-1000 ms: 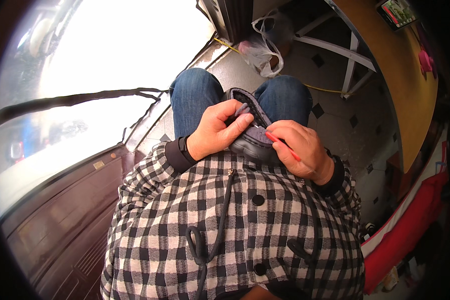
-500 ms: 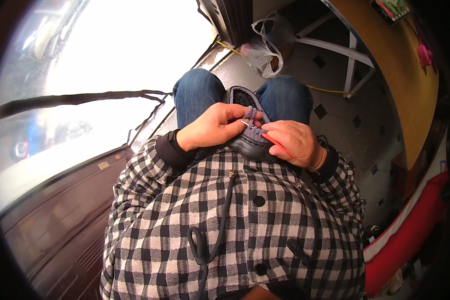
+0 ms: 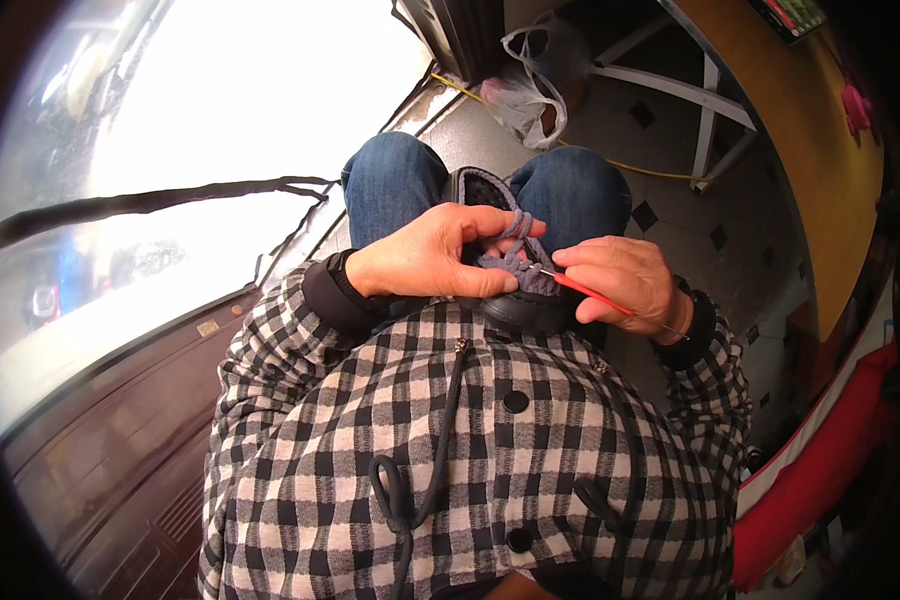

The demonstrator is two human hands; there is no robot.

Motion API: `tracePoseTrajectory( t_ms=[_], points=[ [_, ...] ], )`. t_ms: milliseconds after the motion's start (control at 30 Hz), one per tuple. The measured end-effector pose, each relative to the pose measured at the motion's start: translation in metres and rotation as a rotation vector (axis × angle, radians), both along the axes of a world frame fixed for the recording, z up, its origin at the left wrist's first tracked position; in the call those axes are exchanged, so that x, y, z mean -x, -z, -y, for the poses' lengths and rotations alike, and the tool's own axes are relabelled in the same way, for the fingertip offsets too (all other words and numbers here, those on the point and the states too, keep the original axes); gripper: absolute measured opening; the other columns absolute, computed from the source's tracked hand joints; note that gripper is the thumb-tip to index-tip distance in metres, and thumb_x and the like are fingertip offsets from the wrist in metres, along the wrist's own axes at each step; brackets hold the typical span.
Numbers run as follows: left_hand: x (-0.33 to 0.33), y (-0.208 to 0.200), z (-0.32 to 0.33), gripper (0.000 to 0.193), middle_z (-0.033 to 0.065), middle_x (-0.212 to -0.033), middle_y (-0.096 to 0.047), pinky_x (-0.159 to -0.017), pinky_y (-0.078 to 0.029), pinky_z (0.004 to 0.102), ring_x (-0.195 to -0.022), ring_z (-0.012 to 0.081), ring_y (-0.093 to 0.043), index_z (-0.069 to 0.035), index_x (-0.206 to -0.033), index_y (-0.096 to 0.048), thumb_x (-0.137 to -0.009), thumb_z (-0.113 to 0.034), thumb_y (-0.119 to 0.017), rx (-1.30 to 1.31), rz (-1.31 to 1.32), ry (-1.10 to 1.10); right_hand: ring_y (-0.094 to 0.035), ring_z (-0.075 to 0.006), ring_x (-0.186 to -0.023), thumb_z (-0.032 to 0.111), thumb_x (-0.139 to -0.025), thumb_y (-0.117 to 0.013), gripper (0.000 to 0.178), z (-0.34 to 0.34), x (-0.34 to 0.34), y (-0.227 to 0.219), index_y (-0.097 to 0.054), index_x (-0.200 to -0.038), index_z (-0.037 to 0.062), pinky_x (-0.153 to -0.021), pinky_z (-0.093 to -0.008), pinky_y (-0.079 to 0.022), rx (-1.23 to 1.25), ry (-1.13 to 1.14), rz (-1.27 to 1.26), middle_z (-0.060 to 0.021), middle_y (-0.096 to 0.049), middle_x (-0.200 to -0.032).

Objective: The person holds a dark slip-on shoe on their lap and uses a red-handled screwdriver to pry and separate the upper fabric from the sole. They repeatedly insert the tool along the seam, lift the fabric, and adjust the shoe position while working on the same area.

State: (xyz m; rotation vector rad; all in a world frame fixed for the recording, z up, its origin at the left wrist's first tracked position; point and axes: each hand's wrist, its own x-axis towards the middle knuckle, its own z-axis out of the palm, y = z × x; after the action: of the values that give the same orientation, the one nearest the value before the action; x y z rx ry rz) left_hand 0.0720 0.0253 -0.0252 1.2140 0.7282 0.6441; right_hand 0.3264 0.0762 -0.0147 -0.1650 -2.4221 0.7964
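Yellow-brown tabletop [image 3: 815, 130] and grey tiled floor [image 3: 685, 245] with black diamonds
A small bright-pink object [image 3: 855, 108] sits on the tabletop; a translucent plastic bag [image 3: 515, 108] and thin yellow cord [image 3: 660, 174] lie on the floor.

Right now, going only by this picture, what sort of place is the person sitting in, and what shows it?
Probably indoors, perhaps a home or small shop, near a doorway or large window: a patterned tiled floor, a yellow-brown table and a bright opening suggest it.
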Motion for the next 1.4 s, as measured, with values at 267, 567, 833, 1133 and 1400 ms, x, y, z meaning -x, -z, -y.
tracePoseTrajectory(
  t_ms=[267,567,833,1133,1400],
  points=[
    [-0.006,-0.008,-0.005,0.052,0.0023,-0.098,-0.062,-0.081,-0.045,0.0212,-0.09,0.0073,-0.055,0.004,-0.125,-0.053,-0.079,-0.01,-0.073,-0.123,-0.132,0.084,-0.065,-0.0273,-0.085,0.03,-0.077,-0.069,0.035,0.0,-0.001,-0.017,-0.063,-0.094,0.0002,-0.068,-0.0339,-0.054,-0.086,-0.023,0.052,-0.0134,-0.065,-0.096],
    [-0.013,-0.001,0.002,0.05,0.0049,-0.101,-0.064,-0.081,-0.046,0.0219,-0.091,0.0087,-0.057,0.002,-0.123,-0.055,-0.078,-0.01,-0.075,-0.098,0.017,0.097,-0.065,-0.0281,-0.081,0.03,-0.078,-0.069,0.034,0.002,-0.011,-0.033,-0.062,-0.091,-0.0002,-0.063,-0.0342,-0.053,-0.101,-0.098,0.136,-0.014,-0.064,-0.093],
    [-0.022,-0.004,0.0,0.038,0.0047,-0.1,-0.064,-0.082,-0.048,0.0205,-0.093,0.0075,-0.058,0.003,-0.118,-0.058,-0.082,-0.004,-0.07,0.011,0.036,0.115,-0.064,-0.0235,-0.082,0.025,-0.07,-0.073,0.032,-0.003,-0.008,-0.049,-0.064,-0.093,0.0043,-0.066,-0.0313,-0.054,-0.179,-0.115,0.187,-0.0075,-0.063,-0.094],
    [-0.022,-0.004,0.005,0.031,0.0067,-0.103,-0.064,-0.083,-0.048,0.0202,-0.093,0.0083,-0.059,0.003,-0.113,-0.061,-0.083,0.0,-0.063,0.007,0.042,0.118,-0.062,-0.0214,-0.078,0.022,-0.071,-0.072,0.026,-0.004,-0.005,-0.067,-0.063,-0.088,0.0051,-0.064,-0.0303,-0.053,-0.239,-0.18,0.264,-0.0054,-0.062,-0.088],
    [-0.016,-0.007,0.005,0.032,0.0078,-0.102,-0.065,-0.08,-0.049,0.0208,-0.093,0.0086,-0.06,0.003,-0.114,-0.062,-0.082,0.002,-0.06,-0.026,-0.048,0.179,-0.06,-0.0223,-0.07,0.021,-0.076,-0.07,0.02,-0.013,-0.008,-0.068,-0.063,-0.084,0.004,-0.059,-0.0308,-0.051,-0.042,-0.272,0.347,-0.0065,-0.061,-0.08]
  ],
)
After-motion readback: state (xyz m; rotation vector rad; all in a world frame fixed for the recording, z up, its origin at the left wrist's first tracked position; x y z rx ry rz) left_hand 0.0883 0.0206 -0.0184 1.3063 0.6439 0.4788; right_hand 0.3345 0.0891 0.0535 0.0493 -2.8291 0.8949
